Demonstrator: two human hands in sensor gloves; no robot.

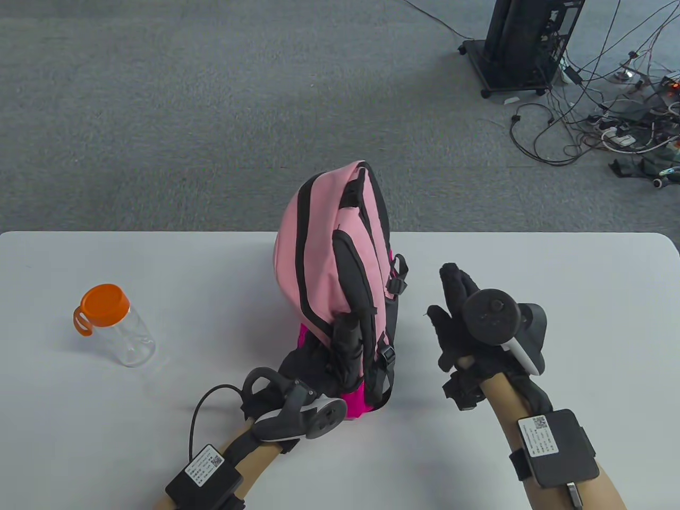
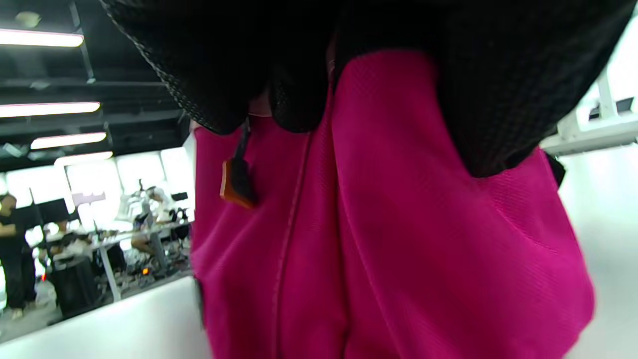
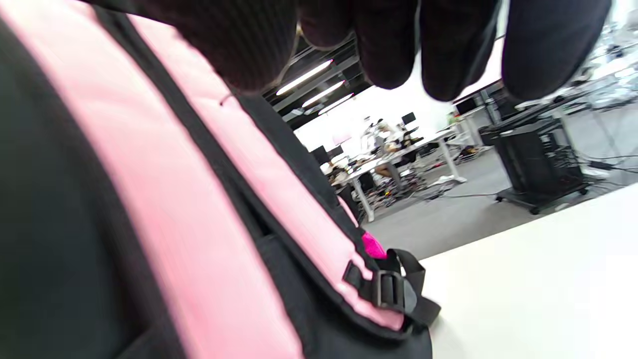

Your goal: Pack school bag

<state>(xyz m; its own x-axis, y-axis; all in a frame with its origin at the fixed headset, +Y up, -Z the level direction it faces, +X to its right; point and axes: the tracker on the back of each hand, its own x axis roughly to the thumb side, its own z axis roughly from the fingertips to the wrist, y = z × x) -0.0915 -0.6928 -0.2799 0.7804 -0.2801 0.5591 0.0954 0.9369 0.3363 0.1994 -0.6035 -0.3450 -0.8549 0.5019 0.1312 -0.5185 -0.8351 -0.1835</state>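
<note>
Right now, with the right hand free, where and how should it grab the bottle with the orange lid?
Grip the bottle round its clear body just below the orange lid, coming in from its right side. It stands upright and alone, left of the backpack. The lid's loop sticks out left, so that side is awkward. The right hand must reach across the backpack.

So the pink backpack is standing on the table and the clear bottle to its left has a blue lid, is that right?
Not quite. The lid is orange, not blue. The table view shows the clear bottle with an orange lid, standing to the left of the pink backpack, which is upright on the table.
</note>
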